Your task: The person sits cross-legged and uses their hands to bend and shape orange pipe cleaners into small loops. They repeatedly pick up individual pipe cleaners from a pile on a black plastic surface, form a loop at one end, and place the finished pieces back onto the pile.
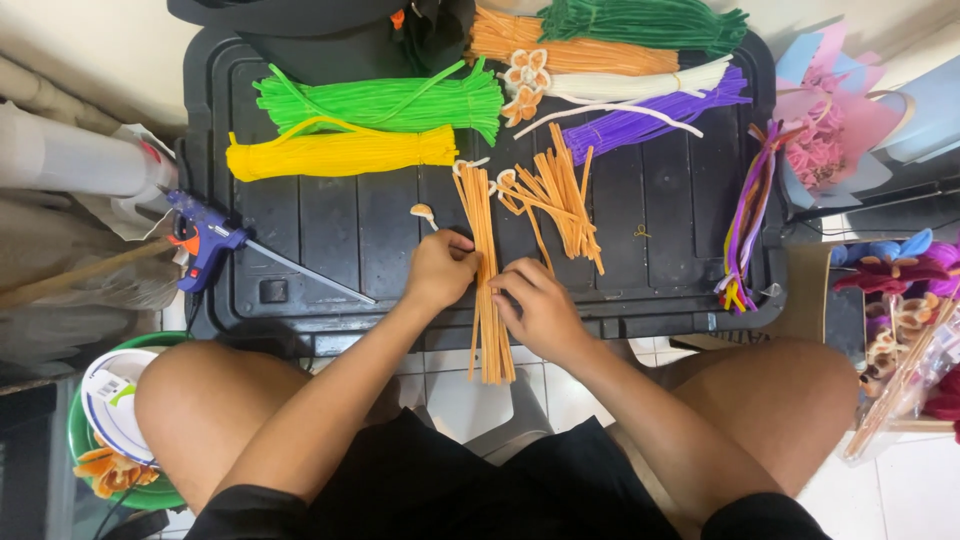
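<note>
A long bundle of orange pipe cleaners lies lengthwise over the front edge of a black plastic lid. My left hand presses on the bundle from the left, fingers curled against it. My right hand touches the same bundle from the right, fingertips on the stems. A looser fan of orange pipe cleaners lies just behind my right hand. A small white and orange curled piece sits just behind my left hand.
Bundles lie at the back of the lid: yellow, bright green, orange, dark green, white, purple. A blue glue gun rests at the left edge. Mixed-colour stems and a pink bouquet are at right.
</note>
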